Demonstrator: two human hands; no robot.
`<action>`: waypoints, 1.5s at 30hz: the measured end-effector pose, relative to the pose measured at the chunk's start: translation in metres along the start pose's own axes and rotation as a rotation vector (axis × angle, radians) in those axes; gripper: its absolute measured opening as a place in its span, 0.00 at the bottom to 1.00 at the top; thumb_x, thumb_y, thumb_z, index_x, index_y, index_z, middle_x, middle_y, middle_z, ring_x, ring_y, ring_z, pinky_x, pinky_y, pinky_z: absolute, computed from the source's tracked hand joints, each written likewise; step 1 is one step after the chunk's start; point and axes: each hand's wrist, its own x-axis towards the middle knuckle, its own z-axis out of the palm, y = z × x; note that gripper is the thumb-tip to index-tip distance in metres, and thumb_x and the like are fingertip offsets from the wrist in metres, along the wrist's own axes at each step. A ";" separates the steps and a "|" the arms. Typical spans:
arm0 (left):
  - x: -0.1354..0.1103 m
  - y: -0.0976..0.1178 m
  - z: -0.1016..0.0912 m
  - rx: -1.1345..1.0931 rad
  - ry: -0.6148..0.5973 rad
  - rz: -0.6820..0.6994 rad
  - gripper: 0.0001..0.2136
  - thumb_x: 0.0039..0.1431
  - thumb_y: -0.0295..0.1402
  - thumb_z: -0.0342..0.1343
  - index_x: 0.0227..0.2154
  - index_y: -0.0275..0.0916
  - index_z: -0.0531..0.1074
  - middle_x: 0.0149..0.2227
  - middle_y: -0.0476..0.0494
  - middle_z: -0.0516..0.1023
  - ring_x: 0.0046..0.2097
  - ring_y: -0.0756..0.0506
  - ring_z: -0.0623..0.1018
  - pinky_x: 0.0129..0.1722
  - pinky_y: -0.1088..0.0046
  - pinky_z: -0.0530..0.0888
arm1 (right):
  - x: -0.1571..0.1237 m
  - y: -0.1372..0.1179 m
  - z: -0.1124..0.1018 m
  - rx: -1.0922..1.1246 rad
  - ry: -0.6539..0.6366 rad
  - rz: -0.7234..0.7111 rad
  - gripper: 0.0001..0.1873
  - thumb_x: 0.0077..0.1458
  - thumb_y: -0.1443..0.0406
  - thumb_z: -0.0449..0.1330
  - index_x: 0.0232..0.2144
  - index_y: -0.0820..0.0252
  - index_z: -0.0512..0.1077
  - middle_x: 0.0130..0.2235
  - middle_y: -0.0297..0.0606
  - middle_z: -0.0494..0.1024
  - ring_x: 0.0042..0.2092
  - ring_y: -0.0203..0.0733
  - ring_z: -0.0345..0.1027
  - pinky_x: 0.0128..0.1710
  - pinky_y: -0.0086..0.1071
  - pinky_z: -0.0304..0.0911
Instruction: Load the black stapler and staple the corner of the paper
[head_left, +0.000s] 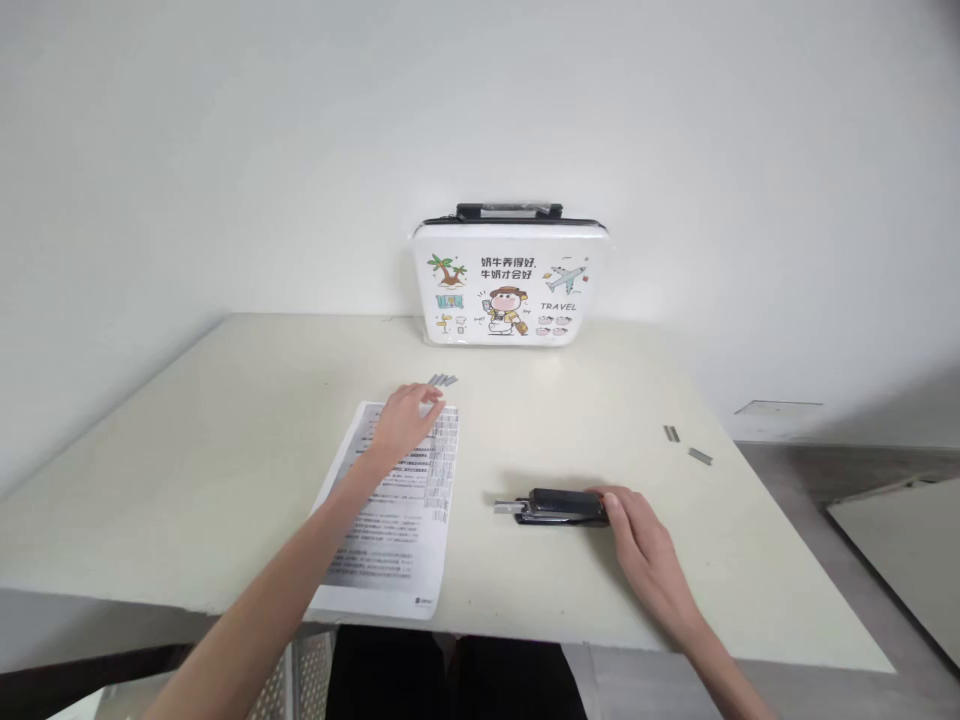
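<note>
My left hand [407, 425] hovers over or rests on the top of a printed sheet of paper [375, 560]. Its fingers are bent, with a gap between thumb and forefinger, and nothing shows between them. Just beyond the fingertips lie several grey staple strips [443, 380]. At the right, my right hand [643, 530] is closed around the rear end of a black stapler [566, 505] lying on the table. From the stapler's left end a metal slide [508, 507] sticks out. Some of the right fingers are hidden behind the hand.
A white cartoon-printed case [517, 300] with a black handle stands upright at the table's back, near the wall. More staple strips, one group [671, 433] and a single piece [700, 456], lie near the right edge of the pale table [225, 450].
</note>
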 end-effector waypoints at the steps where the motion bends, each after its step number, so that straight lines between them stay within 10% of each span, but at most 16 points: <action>1: 0.014 -0.008 0.004 0.026 0.011 -0.025 0.09 0.68 0.35 0.56 0.47 0.40 0.77 0.43 0.42 0.82 0.49 0.39 0.79 0.55 0.59 0.73 | 0.000 -0.001 0.000 -0.002 -0.007 0.013 0.23 0.75 0.51 0.44 0.50 0.50 0.76 0.51 0.42 0.80 0.51 0.51 0.73 0.51 0.44 0.69; 7: 0.063 -0.020 0.024 0.098 0.014 -0.015 0.08 0.63 0.32 0.62 0.44 0.41 0.80 0.44 0.39 0.76 0.51 0.35 0.75 0.56 0.55 0.70 | 0.001 -0.002 0.001 0.013 -0.007 0.030 0.24 0.75 0.50 0.44 0.48 0.51 0.76 0.51 0.42 0.80 0.51 0.50 0.72 0.53 0.44 0.68; 17: 0.055 0.005 0.031 -0.018 0.022 0.044 0.05 0.65 0.29 0.61 0.32 0.39 0.78 0.46 0.38 0.76 0.55 0.35 0.73 0.59 0.52 0.68 | 0.001 -0.001 0.002 0.019 -0.011 0.043 0.24 0.75 0.49 0.44 0.49 0.51 0.76 0.50 0.42 0.80 0.50 0.50 0.72 0.52 0.44 0.68; 28: -0.050 0.063 0.008 -0.981 -0.275 -0.176 0.17 0.70 0.49 0.55 0.44 0.39 0.72 0.41 0.44 0.80 0.35 0.49 0.78 0.42 0.67 0.78 | 0.001 -0.003 0.000 0.045 -0.003 0.061 0.26 0.74 0.48 0.44 0.50 0.52 0.77 0.51 0.44 0.80 0.50 0.51 0.72 0.52 0.44 0.67; 35: -0.095 0.089 -0.007 -0.741 -0.352 -0.206 0.17 0.73 0.47 0.50 0.48 0.41 0.77 0.34 0.47 0.78 0.35 0.46 0.77 0.39 0.68 0.75 | 0.001 -0.004 -0.001 0.053 -0.004 0.071 0.26 0.75 0.48 0.43 0.49 0.51 0.77 0.51 0.42 0.80 0.51 0.50 0.72 0.54 0.44 0.65; 45: -0.109 0.102 0.011 -0.176 -0.125 0.332 0.12 0.76 0.37 0.50 0.50 0.43 0.77 0.47 0.43 0.81 0.49 0.40 0.79 0.50 0.58 0.75 | 0.001 -0.005 -0.004 0.061 0.017 0.068 0.28 0.74 0.47 0.42 0.49 0.52 0.77 0.47 0.43 0.81 0.50 0.52 0.71 0.52 0.44 0.65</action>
